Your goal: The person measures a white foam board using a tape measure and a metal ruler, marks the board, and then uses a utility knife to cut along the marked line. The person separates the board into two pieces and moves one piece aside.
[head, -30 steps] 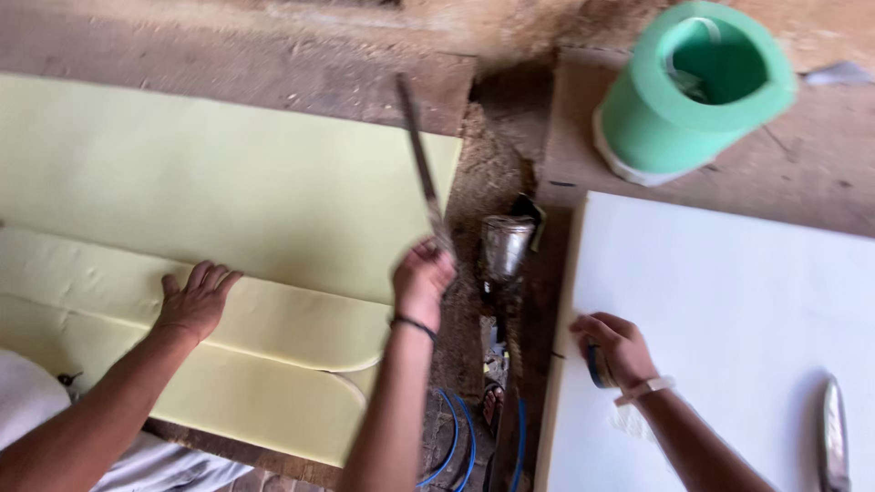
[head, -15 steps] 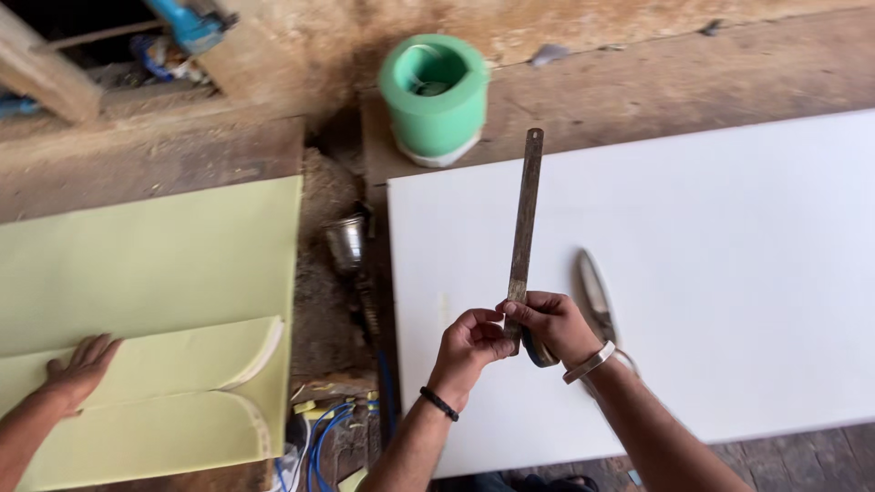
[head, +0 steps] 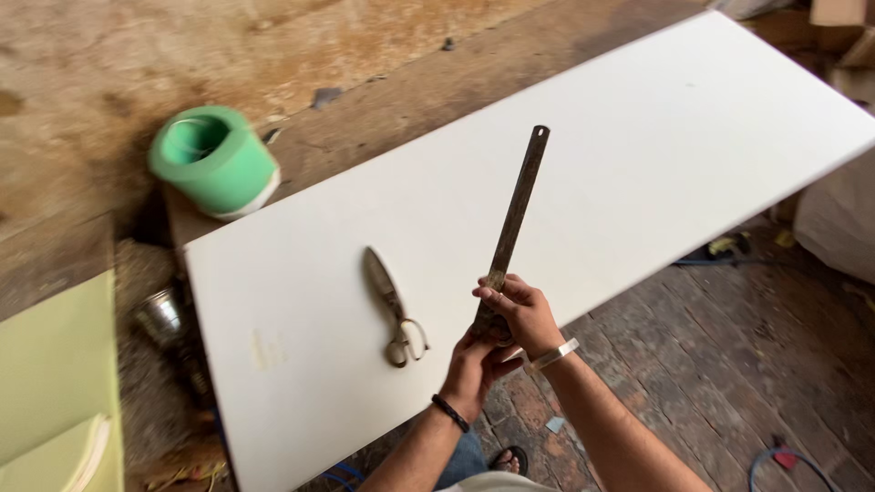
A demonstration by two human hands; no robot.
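Both my hands hold the lower end of a long, dark, worn metal ruler (head: pixel 516 210). It rises tilted up and to the right over a large white board (head: pixel 656 155). My left hand (head: pixel 467 366), with a black band on its wrist, grips from below. My right hand (head: pixel 521 312), with a silver bracelet, wraps the ruler just above it. A pair of metal scissors (head: pixel 392 305) lies shut on the board, a little left of my hands.
A green roll of tape (head: pixel 211 160) stands at the board's far left corner. A metal cup (head: pixel 162 317) and a pale green sheet (head: pixel 46 383) lie further left. Worn floorboards with a blue cable (head: pixel 775 460) are at the lower right.
The view has swung right, so the pale green sheet and the other person's hand on it have left the frame. The ruler stays in both my hands, now tilted to the right.
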